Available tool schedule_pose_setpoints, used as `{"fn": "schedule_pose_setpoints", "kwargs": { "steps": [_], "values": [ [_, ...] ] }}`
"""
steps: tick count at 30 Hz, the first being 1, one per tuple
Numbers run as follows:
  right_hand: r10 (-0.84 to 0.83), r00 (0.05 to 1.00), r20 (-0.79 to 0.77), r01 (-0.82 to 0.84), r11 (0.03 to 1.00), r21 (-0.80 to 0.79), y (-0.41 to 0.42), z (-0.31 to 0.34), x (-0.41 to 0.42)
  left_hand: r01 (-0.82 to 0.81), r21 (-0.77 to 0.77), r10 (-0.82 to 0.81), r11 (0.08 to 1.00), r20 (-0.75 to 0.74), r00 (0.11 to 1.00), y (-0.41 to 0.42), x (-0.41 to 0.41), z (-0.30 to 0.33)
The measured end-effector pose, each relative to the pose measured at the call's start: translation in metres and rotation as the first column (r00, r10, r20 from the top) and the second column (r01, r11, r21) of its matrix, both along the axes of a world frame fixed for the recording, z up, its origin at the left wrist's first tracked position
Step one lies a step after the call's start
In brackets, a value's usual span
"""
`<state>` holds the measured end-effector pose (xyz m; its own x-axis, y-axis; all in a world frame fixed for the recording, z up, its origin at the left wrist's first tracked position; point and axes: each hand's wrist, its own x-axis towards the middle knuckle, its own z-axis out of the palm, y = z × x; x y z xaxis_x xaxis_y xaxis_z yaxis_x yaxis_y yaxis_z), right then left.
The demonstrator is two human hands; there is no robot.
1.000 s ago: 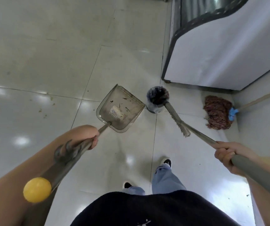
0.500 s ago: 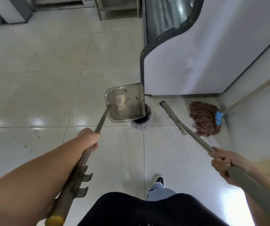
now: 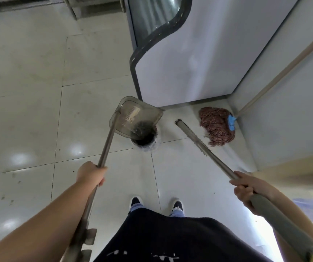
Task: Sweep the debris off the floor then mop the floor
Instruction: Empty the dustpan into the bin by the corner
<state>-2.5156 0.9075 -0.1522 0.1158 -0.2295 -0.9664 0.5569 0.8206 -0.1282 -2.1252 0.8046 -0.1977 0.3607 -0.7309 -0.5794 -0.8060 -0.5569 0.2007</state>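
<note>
My left hand (image 3: pixel 91 173) grips the long metal handle of a clear grey dustpan (image 3: pixel 135 118). The pan is tipped forward, its lip over a small bin (image 3: pixel 145 142) lined with a dark bag. My right hand (image 3: pixel 250 188) holds the grey handle of a broom (image 3: pixel 191 134), whose narrow head rests on the tiled floor (image 3: pixel 29 82) just right of the bin. A brown string mop (image 3: pixel 217 125) with a blue collar lies in the corner, its wooden pole leaning up the wall.
A white display cabinet (image 3: pixel 189 59) with a dark curved edge stands directly behind the bin. A pale wall (image 3: pixel 293 103) closes the right side. Small dark specks dot the tiles at lower left (image 3: pixel 10 197). My shoes (image 3: pixel 176 205) stand just behind the bin.
The dustpan swung over the bin and tipped forward, and the white scrap seen in it earlier no longer shows. The broom head slid off the bin to the floor.
</note>
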Motion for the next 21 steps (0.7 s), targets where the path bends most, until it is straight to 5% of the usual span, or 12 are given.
{"fn": "schedule_pose_setpoints", "kwargs": {
  "steps": [21],
  "values": [
    [-0.026,0.999,-0.041,0.026,0.999,-0.019,-0.025,0.012,0.04,0.012,-0.121,-0.023,0.993,-0.09,0.996,-0.009,0.034,-0.003]
  ]
}}
